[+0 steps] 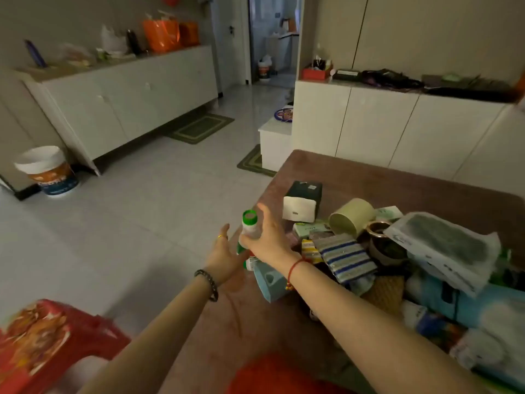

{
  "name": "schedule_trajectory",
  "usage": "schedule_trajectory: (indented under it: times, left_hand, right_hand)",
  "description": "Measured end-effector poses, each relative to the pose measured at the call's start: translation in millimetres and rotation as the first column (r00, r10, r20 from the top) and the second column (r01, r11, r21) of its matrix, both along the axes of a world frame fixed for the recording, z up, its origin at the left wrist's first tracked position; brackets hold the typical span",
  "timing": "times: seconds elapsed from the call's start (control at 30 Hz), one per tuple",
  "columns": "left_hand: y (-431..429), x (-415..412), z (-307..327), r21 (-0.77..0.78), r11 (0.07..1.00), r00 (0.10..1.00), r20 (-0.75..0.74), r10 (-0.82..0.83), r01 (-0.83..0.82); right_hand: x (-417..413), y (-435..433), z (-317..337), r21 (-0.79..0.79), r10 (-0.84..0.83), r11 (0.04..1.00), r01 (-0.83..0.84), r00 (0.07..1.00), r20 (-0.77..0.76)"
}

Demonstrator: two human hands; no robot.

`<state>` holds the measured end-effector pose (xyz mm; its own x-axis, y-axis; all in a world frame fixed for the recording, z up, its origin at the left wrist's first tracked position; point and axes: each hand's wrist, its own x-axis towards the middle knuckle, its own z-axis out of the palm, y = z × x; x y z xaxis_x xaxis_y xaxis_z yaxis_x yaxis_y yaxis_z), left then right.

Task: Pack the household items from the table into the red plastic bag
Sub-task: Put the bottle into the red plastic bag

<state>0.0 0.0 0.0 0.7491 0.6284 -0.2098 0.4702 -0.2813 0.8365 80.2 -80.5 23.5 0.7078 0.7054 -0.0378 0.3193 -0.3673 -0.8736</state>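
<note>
A white bottle with a green cap (249, 223) stands upright at the left edge of the brown table (369, 177). My right hand (268, 237) is wrapped around the bottle's body. My left hand (223, 253) is open beside the bottle's lower part, fingers spread. A heap of household items covers the table's right side: a dark tissue box (304, 199), a pale green cup (352, 216) on its side, striped cloths (345, 257), a metal mug (379, 230) and a white wrapped pack (443, 248). Something red (284, 376), possibly the bag, shows at the bottom edge.
A red printed plastic object (42, 336) sits at the bottom left, off the table. On the tiled floor are a white bucket (47, 172), two green mats and a low white box (277, 140). White cabinets line the left and far walls.
</note>
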Motion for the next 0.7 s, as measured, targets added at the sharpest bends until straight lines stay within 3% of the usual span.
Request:
schedule_trajectory:
  times: [0.07,0.13,0.33,0.43,0.57,0.63,0.7]
  left_hand:
    - [5,12,-8,0.082,0.993,0.997,0.008,-0.083,0.082]
    - [6,21,-19,0.057,0.993,0.992,0.058,-0.109,0.105]
    - [-7,15,-14,0.036,0.999,0.98,0.196,-0.043,0.036]
    - [-30,-11,14,0.13,0.986,0.928,0.343,-0.146,0.108]
    - [-64,-49,47,0.369,0.916,0.861,0.403,-0.31,0.158]
    - [-84,-64,59,0.359,0.906,0.831,0.414,-0.371,0.226]
    - [-106,-80,63,0.227,0.896,0.788,0.427,-0.444,0.382]
  right_hand:
    - [7,18,-7,-0.07,0.019,0.997,-0.015,0.999,0.05]
    - [14,30,-16,-0.13,0.021,0.991,-0.009,0.996,0.086]
    - [18,4,-17,-0.101,0.033,0.995,-0.003,0.953,0.302]
    - [2,-36,1,0.149,-0.108,0.987,0.069,0.955,0.275]
    - [-35,-103,50,0.51,-0.231,0.857,0.072,0.939,0.255]
    - [-52,-135,74,0.579,-0.248,0.813,0.064,0.937,0.245]
    - [-70,-164,89,0.575,-0.221,0.817,0.041,0.944,0.246]
